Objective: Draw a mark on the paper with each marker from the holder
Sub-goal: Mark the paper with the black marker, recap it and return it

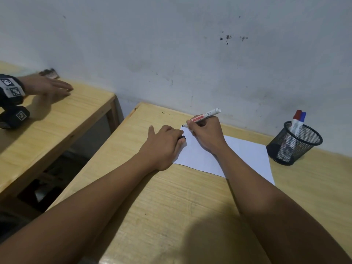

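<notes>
A white sheet of paper (pixel 245 157) lies on the wooden desk (pixel 171 202). My right hand (pixel 206 134) grips a white marker (pixel 206 116) with red lettering, its dark tip touching the paper's far left corner. My left hand (pixel 163 143) rests on the paper's left edge with a small dark cap (pixel 182 137) between its fingers. A black mesh holder (pixel 294 142) stands right of the paper, apart from it. It holds a red-capped marker (pixel 295 121) and a blue-capped marker (pixel 301 121), both upright.
A grey wall (pixel 190 54) runs right behind the desk. A second wooden desk (pixel 47 119) stands to the left across a gap. Another person's hand (pixel 47 86) with a tagged black wrist device (pixel 11 90) rests on it.
</notes>
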A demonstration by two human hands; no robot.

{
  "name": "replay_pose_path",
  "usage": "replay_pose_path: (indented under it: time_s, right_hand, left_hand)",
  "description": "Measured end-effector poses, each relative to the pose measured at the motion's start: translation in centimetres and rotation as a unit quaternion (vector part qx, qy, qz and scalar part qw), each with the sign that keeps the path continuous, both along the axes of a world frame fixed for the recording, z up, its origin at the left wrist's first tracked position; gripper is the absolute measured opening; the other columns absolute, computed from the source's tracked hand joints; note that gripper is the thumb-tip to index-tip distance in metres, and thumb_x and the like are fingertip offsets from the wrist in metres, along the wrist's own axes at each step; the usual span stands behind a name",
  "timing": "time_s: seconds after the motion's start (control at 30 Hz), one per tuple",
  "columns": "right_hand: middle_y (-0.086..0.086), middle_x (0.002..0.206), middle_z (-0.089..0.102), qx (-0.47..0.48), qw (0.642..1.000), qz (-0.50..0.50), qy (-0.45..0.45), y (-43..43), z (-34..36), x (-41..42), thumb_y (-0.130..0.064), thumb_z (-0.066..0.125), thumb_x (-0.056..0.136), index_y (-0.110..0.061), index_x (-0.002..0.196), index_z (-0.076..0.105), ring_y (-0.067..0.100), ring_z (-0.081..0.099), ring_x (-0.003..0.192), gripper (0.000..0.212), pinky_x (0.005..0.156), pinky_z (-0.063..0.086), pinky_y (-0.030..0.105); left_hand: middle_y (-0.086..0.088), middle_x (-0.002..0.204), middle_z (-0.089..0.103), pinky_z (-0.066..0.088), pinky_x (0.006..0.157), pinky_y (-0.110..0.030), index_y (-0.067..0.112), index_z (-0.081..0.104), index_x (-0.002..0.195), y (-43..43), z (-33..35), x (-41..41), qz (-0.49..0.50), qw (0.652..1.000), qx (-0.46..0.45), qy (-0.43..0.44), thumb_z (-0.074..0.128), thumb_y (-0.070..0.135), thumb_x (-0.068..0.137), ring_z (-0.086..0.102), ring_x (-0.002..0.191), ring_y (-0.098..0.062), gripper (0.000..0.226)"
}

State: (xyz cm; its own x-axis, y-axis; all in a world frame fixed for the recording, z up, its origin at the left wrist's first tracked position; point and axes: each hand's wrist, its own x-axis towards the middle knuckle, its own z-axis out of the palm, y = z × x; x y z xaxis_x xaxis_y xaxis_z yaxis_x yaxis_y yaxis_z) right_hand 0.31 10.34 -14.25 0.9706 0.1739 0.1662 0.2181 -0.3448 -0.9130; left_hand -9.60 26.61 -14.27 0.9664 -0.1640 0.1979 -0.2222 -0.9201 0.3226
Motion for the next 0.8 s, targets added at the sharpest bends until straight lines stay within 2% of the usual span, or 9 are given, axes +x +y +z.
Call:
replay_pose_path:
  time_s: [0.23,0.37,0.5,0.6,0.7,0.8]
  right_hand:
    - [0.021,0.072,0.071,0.002,1.000,0.006,-0.002,0.12,-0.03,0.00,-0.028,0.073,0.089,-0.007,0.075,0.073,0.019,0.058,0.059,0.025,0.063,0.051,0.040]
    - [0.024,0.074,0.069,0.009,1.000,0.005,0.009,0.17,-0.12,0.21,-0.031,0.073,0.087,-0.004,0.076,0.073,0.020,0.057,0.060,0.029,0.062,0.049,0.040]
    - [0.019,0.068,0.066,0.007,1.000,0.012,0.016,0.08,-0.18,0.34,-0.035,0.073,0.083,-0.009,0.070,0.071,0.020,0.056,0.059,0.029,0.063,0.052,0.045]
    - [0.014,0.062,0.058,0.015,0.999,0.025,0.023,-0.02,-0.20,0.38,-0.036,0.072,0.080,-0.005,0.068,0.065,0.022,0.051,0.059,0.034,0.065,0.054,0.054]
    - [0.025,0.068,0.060,0.016,0.999,0.038,0.017,-0.16,-0.10,0.14,-0.034,0.072,0.083,0.000,0.072,0.065,0.022,0.052,0.059,0.036,0.062,0.051,0.045]
    - [0.013,0.062,0.058,0.019,0.998,0.050,0.018,-0.35,0.02,0.11,-0.028,0.072,0.087,-0.001,0.070,0.065,0.019,0.052,0.059,0.032,0.062,0.047,0.039]
  left_hand:
    - [0.007,0.111,0.065,0.031,0.095,-0.055,0.028,0.054,0.094,-0.05,-0.07,0.13,0.004,1.000,0.001,-0.006,0.023,0.040,0.103,0.047,0.117,-0.016,0.035]
    - [0.008,0.109,0.065,0.030,0.094,-0.054,0.028,0.054,0.093,-0.02,-0.09,0.12,0.005,1.000,-0.007,-0.006,0.023,0.042,0.102,0.047,0.118,-0.015,0.035]
    - [0.009,0.104,0.064,0.031,0.096,-0.057,0.028,0.054,0.092,-0.05,0.02,0.06,0.004,1.000,-0.010,-0.006,0.024,0.041,0.103,0.047,0.116,-0.014,0.035]
    - [0.009,0.095,0.061,0.032,0.096,-0.057,0.028,0.053,0.091,-0.02,0.06,0.02,0.004,1.000,-0.015,-0.008,0.025,0.041,0.103,0.047,0.113,-0.013,0.033]
    - [0.009,0.096,0.060,0.032,0.096,-0.058,0.028,0.053,0.091,-0.08,0.16,-0.02,0.003,1.000,-0.013,-0.006,0.025,0.041,0.103,0.048,0.114,-0.014,0.033]
    - [0.009,0.093,0.059,0.032,0.095,-0.058,0.028,0.052,0.090,-0.05,0.21,-0.04,-0.001,1.000,-0.009,-0.005,0.025,0.041,0.103,0.048,0.113,-0.014,0.032]
